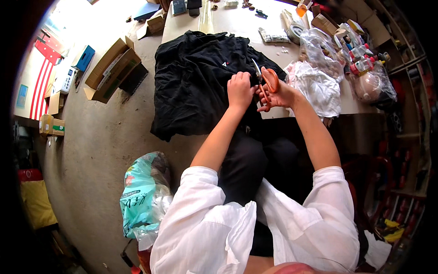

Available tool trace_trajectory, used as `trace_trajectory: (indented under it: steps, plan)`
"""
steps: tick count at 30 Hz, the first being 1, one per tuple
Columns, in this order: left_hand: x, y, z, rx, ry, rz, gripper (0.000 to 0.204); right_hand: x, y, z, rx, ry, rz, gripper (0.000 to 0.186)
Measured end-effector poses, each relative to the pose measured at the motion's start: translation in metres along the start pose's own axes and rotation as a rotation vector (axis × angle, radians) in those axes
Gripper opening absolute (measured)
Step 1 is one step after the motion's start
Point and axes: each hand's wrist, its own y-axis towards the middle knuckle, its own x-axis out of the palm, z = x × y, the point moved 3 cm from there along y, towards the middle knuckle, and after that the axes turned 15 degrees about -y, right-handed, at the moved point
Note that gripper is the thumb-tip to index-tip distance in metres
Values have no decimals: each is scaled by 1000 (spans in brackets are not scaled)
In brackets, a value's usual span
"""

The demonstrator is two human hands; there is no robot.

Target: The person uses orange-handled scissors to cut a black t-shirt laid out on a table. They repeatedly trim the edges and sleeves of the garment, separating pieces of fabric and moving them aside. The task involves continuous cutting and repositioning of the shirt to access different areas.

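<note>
The pale tabletop [246,20] carries a black garment [196,82], spread crumpled across its near left part and overhanging the near edge. White cloth [317,86] lies to the garment's right, close to the right forearm. The scissors [261,81] (orange-handled, metal-bladed) are at the garment's right-hand portion, their long axis running away from the person and leaning slightly left, blade tips at the far end. The right hand [282,95] is wrapped about the handles. The left hand [241,89], just left of the scissors and nearer the bulk of the garment, appears closed on its fabric; the fingertips are partly hidden. Blades and left knuckles lie close together, judged the governing relation.
</note>
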Motion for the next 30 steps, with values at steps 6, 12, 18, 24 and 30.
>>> trace_trajectory:
  steps: [6,12,18,24,30]
  plan:
    - [9,22,-8,-114,177,-149,36,-3,3,1,-118,59,-97,63]
    - [23,32,-10,-180,268,-112,30,-6,8,5,-53,104,-44,67]
    - [40,17,-27,-2,253,-110,6,1,23,15,-95,58,30,73]
    - [26,3,-23,105,102,-109,11,9,35,38,-178,14,215,70]
    - [24,3,-25,91,66,-150,13,19,38,54,-392,-74,456,56]
